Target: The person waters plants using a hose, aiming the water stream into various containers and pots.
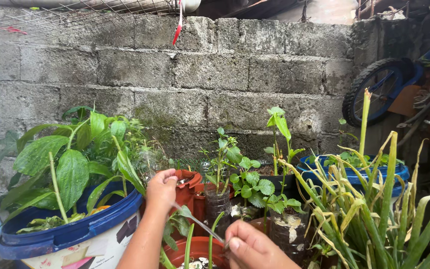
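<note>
Right hand [255, 248] sits lowest in the frame, fingers pinched on the near end of a thin, pale stalk [195, 221]. Left hand [161, 190] is up and behind it, fist clenched round the stalk's far end, so the stalk runs slanted between the two grips, just above the round terracotta-red pot [200, 249]. Left of that pot stands a glossy blue plastic bucket [70, 234] full of broad, smooth leaves. Right of the pot, long strappy yellow-green blades [374, 214] fan out. Behind the pot, clear cut bottles [288, 231] hold small leafy seedlings, against a rough grey block wall [215, 74].
</note>
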